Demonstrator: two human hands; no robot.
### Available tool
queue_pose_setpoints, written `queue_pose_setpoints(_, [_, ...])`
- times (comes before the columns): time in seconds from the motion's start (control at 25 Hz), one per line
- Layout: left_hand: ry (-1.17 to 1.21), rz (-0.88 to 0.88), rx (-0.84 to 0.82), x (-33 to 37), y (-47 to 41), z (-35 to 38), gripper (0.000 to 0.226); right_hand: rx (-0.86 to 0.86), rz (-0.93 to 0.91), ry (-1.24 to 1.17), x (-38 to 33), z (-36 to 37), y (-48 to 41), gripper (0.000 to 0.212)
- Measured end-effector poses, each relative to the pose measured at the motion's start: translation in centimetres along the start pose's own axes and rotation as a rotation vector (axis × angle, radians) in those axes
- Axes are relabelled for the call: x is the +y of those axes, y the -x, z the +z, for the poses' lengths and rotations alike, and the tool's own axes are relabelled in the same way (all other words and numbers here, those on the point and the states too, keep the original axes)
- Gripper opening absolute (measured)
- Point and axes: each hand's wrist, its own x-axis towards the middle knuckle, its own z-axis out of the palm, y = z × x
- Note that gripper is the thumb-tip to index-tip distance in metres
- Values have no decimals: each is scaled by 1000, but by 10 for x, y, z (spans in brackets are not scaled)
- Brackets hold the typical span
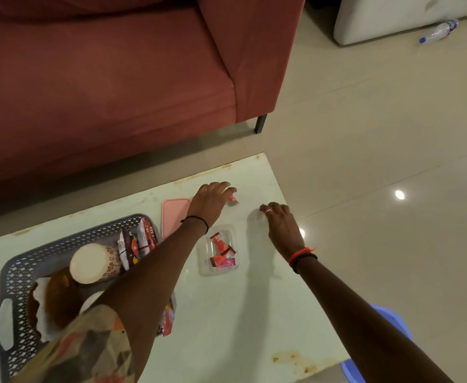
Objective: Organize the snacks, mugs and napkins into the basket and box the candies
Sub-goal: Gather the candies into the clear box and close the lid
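Two hands reach across the pale counter in the lower half of the frame, and we take the scene from left to right. At lower left we see a grey perforated basket with a handle slot at its near end. In it lie a brown napkin on white paper, a cream mug with a red pattern lying on its side, and snack packets standing against the far wall; one more red packet pokes out at the basket's right edge, below our left forearm. Just right of the basket, a pink lid lies flat on the counter, partly under the left wrist. The left hand, in the middle of the frame, is curled with its fingertips pinching a small red candy that touches the counter. Below it, between the two arms, sits a clear plastic box, open on top, with several red and pink candies inside. Further right, the right hand is bent down onto the counter near its right edge, fingertips closed narrowly on another wrapped candy, mostly hidden. A dark red sofa fills the upper left, a plastic bottle lies on the tiled floor at upper right, and a blue stool shows at lower right.
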Motion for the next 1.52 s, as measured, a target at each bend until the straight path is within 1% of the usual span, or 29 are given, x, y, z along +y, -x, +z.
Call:
queue_pose_setpoints(0.08, [-23, 11, -63, 3, -7, 5, 28, -10, -36, 51, 2, 3, -1, 53])
queue_pose_setpoints(0.16, [-12, -41, -131, 6, -9, 9, 21, -13, -36, 67, 4, 6, 0, 49])
queue_pose_setpoints(0.28, [112, -150, -165, 6, -9, 10, 20, -36, -18, 75, 6, 9, 4, 42])
queue_pose_setpoints(0.4, [340, -351, -80, 12, 0, -1, 20, -36, 73, -22, 7, 10, 10, 43])
queue_pose_setpoints(0.48, [484, -484, 38, 21, 18, -9, 20, -19, 157, -113, 7, 11, 15, 46])
queue_pose_setpoints(0.56, [580, -581, 141, 34, 43, -14, 18, -22, 220, -149, 6, 12, 18, 46])
queue_pose_setpoints(0.64, [631, -644, 170, 49, 72, -15, 17, -42, 236, -135, 2, 15, 18, 44])
queue_pose_setpoints(0.76, [654, -703, 169, 65, 98, -14, 18, -48, 223, -101, 0, 17, 13, 44])
queue_pose_setpoints(0.84, [606, -689, 203, 71, 107, -13, 19, -59, 236, -112, -1, 18, 10, 44])
queue_pose_setpoints(0.92, [525, -624, 232, 75, 114, -11, 18, -50, 242, -134, -1, 18, 9, 43])
queue_pose_setpoints(1.0, [435, -571, 218, 78, 121, -5, 17, -35, 245, -151, -1, 17, 9, 38])
queue_pose_setpoints(1.08, [371, -530, 152, 79, 130, 3, 22, 2, 258, -204, -4, 14, 10, 26])
queue_pose_setpoints(1.16, [384, -513, 50, 80, 138, 7, 35, 61, 311, -346, -13, 6, 12, 14])
queue_pose_setpoints(1.24, [428, -527, 52, 82, 148, 9, 41, 109, 361, -501, -26, -2, 16, 13])
queue_pose_setpoints(1.36, [490, -581, 120, 88, 163, 3, 36, 122, 353, -660, -51, -9, 30, 18])
queue_pose_setpoints(1.44, [521, -603, 141, 93, 172, -1, 33, 87, 314, -702, -66, -6, 38, 21])
queue_pose_setpoints(1.52, [534, -610, 136, 96, 182, -8, 34, 28, 292, -720, -78, -3, 44, 23])
